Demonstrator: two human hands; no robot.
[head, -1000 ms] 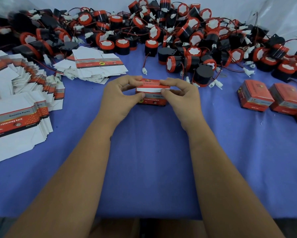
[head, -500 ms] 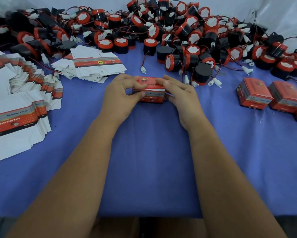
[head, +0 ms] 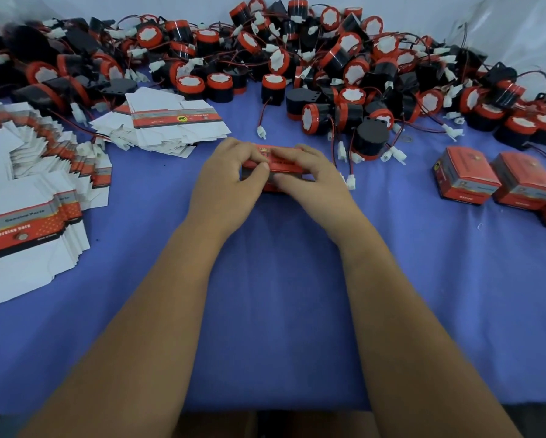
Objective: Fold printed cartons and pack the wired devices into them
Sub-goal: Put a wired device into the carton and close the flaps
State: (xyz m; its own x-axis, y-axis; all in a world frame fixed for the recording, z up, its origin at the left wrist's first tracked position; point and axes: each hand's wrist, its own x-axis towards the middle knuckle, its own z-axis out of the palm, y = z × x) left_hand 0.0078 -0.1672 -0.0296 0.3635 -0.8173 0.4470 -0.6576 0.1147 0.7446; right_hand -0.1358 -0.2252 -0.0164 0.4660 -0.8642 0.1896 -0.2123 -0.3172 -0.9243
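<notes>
A red printed carton [head: 281, 164] lies on the blue cloth at the middle of the table, held between both hands. My left hand [head: 230, 181] grips its left end with curled fingers and thumb. My right hand [head: 309, 178] pinches its right part, fingers over the top and thumb along the front. Most of the carton is hidden under my fingers. A large heap of black and red wired devices [head: 328, 64] with white plugs stretches along the far side of the table.
Fanned stacks of flat white and red carton blanks [head: 28, 222] lie at the left, and a smaller pile [head: 170, 121] sits behind my left hand. Several closed red cartons [head: 464, 180] stand at the right edge. A loose device [head: 369, 140] lies just right of my right hand.
The carton's white flap, visible a second ago, no longer shows. Both hands have closed in over the carton and pressed it lower on the cloth.
</notes>
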